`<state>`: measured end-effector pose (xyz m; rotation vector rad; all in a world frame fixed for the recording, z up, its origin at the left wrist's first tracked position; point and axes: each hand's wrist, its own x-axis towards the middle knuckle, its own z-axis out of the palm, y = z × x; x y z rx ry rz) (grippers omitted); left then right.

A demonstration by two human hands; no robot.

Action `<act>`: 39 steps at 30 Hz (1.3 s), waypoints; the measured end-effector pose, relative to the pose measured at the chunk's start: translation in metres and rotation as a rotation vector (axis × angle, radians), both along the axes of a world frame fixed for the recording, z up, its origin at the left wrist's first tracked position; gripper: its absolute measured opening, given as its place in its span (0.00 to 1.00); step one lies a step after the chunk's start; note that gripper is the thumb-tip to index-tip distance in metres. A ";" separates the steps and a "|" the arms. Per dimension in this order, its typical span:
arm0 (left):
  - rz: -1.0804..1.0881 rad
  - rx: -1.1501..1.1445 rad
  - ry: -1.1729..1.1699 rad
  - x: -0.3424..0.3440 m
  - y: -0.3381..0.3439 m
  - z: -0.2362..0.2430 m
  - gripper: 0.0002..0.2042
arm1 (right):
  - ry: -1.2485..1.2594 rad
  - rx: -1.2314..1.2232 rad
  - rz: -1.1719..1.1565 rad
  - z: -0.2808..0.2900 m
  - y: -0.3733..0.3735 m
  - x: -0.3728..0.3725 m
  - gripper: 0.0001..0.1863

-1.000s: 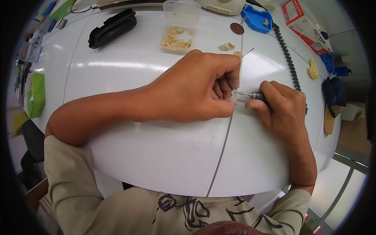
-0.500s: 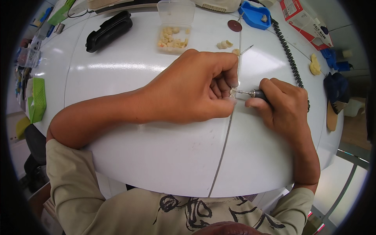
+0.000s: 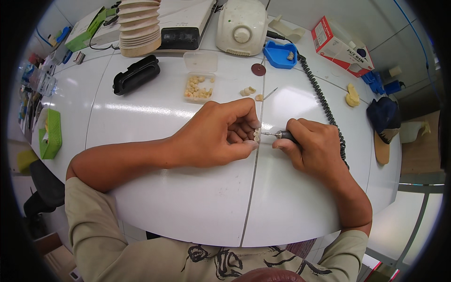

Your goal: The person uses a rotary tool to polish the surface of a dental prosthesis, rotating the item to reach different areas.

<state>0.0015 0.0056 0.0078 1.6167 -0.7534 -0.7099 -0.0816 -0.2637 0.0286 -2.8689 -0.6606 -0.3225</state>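
Observation:
Between the thumb and fingers of my left hand [image 3: 211, 135] is a small row of tooth-coloured dental crowns [image 3: 256, 136], partly covered by the fingertips. My right hand [image 3: 315, 146] is closed round a rotary handpiece [image 3: 284, 135] with a dark grip. Its thin metal bur [image 3: 268, 133] points left and reaches the crowns or very near them; actual contact cannot be told. Beyond my left hand lie a few loose cream tooth pieces [image 3: 247, 91] and a slim metal bit [image 3: 270, 93]. An open clear box [image 3: 199, 98] holds several tooth-shaped pieces.
A coiled black cord [image 3: 321, 94] runs along the right side. At the back stand a white control unit [image 3: 242, 34], a ribbed hose [image 3: 139, 26], a blue tray [image 3: 280, 56] and a mask box [image 3: 340, 47]. A black case [image 3: 136, 75] and green basket [image 3: 50, 134] lie left.
The view has tilted up, so the table's back and its machines now show. Hands and table things appear lower and mostly further left in the picture. Both hands keep their hold.

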 end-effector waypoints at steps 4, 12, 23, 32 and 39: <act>-0.004 0.012 -0.005 0.000 0.001 0.000 0.15 | 0.016 0.005 0.009 -0.001 0.001 0.000 0.26; -0.033 -0.027 0.030 0.000 0.003 0.000 0.15 | 0.037 0.005 0.026 0.003 0.002 -0.001 0.26; -0.026 -0.054 0.073 0.001 0.003 -0.001 0.14 | 0.039 0.020 0.023 0.002 0.000 -0.001 0.26; -0.026 -0.068 0.126 0.000 0.004 0.001 0.16 | 0.066 -0.003 0.017 0.004 0.000 -0.002 0.26; -0.026 -0.059 0.161 0.000 0.004 0.004 0.18 | 0.057 -0.020 0.027 0.005 -0.002 -0.002 0.26</act>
